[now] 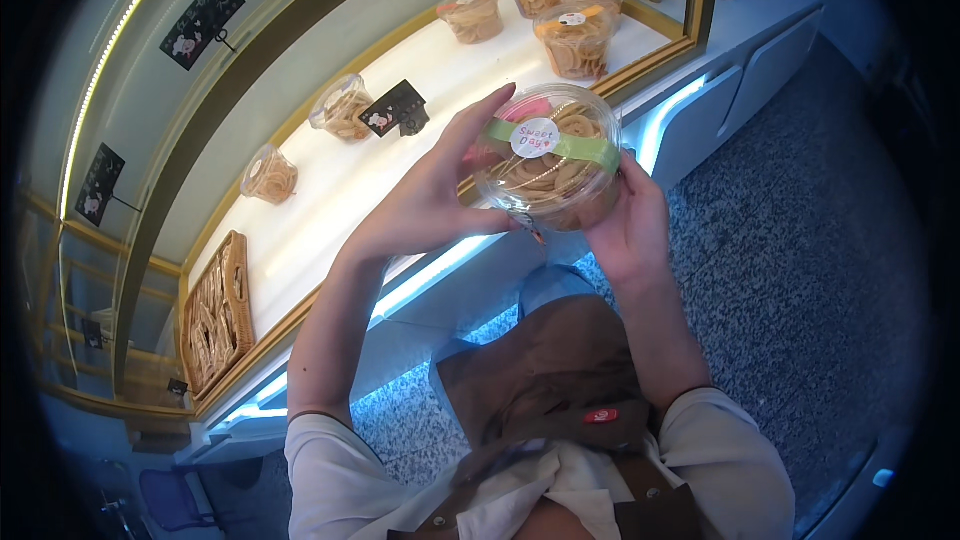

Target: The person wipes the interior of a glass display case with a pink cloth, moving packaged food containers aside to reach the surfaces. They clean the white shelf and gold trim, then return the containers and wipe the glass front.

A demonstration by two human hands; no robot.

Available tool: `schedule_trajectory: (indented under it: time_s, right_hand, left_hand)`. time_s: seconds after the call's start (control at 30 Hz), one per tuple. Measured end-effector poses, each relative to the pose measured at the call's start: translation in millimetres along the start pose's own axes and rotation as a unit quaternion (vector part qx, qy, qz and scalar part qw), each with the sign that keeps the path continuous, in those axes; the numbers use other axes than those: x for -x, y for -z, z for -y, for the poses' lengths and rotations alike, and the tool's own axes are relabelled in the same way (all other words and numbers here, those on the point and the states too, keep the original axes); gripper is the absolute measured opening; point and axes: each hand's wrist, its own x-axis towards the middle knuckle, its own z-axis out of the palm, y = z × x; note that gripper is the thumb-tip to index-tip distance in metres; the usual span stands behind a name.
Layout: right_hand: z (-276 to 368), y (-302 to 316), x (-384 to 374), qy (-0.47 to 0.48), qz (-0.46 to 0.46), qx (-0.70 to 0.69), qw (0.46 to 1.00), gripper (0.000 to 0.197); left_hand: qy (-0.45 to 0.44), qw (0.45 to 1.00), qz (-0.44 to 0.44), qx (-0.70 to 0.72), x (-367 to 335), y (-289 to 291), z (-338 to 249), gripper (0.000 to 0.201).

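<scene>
Cookie tub, clear and round, is held up between the left hand and the right hand, just outside the gold frame of the display case. If the grip is loosened on either side, the tub could be tipped and dropped onto the speckled floor, since its weight appears to be borne by the hands alone. The lid could be popped, or the green band creased, by too hard a squeeze. If the tub is carried low across the lit white counter, the black sign card could be knocked.

The tub lies between the two sets of fingers, with its round label turned upward. Its left side is spanned by the widely parted left fingers, the index stretched up beside the lid and the thumb set near the lower rim; whether every fingertip is pressed to it cannot be told. Its right wall is cupped by the curled right fingers.
</scene>
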Motion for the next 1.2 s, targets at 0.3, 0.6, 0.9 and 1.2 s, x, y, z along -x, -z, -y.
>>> schedule_trajectory:
  time_s: [0.3,0.6,0.9,1.2]
  right_hand:
    - [5,-19,0,-0.067,-0.069,-0.023,0.995,0.039]
    - [22,31,-28,-0.215,0.155,-0.23,0.936,0.046]
    - [-5,29,-24,0.002,0.106,-0.071,0.992,0.047]
    - [-31,0,-4,0.114,-0.033,0.041,0.992,0.029]
  left_hand:
    - [0.033,0.991,-0.071,0.104,0,-20,-7,0.114]
    - [0.001,0.989,-0.137,-0.049,-6,-32,-13,0.116]
    - [-0.049,0.989,-0.136,0.013,11,-50,-3,0.114]
    - [-0.098,0.974,-0.202,0.0,12,-63,22,0.127]
